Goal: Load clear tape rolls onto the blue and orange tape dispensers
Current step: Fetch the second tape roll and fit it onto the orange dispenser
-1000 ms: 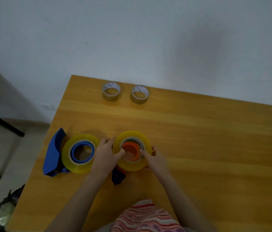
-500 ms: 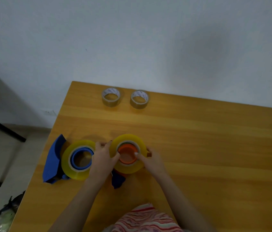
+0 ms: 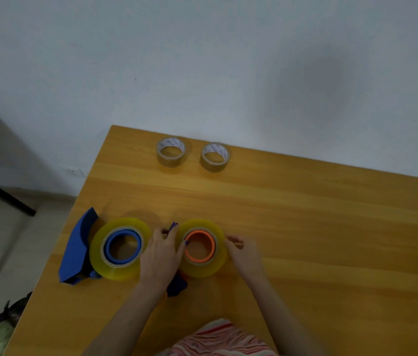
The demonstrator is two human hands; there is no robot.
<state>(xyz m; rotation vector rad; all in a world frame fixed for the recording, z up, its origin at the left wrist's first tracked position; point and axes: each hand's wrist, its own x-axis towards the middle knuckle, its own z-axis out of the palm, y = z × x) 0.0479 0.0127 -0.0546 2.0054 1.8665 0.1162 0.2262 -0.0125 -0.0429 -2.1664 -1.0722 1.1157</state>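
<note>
The left hand (image 3: 161,255) curls round the left rim of the yellowish clear tape roll (image 3: 202,269), thumb on top; the right hand (image 3: 244,250) pinches the opposite rim. The roll sits over the round orange plastic dispenser hub (image 3: 200,246) on the wooden desk (image 3: 305,240) — seating it looks like the step in hand, calling for an even downward push. The blue plastic dispenser (image 3: 77,247) alongside already wears a second clear roll (image 3: 115,272).

left hand (image 3: 161,255), right hand (image 3: 245,253), gripping tape roll (image 3: 202,269)

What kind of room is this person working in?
Probably a plain workroom or spare room, though I can't be sure: a wooden table stands by a bare white wall, with tape rolls and a blue dispenser on it.
</note>
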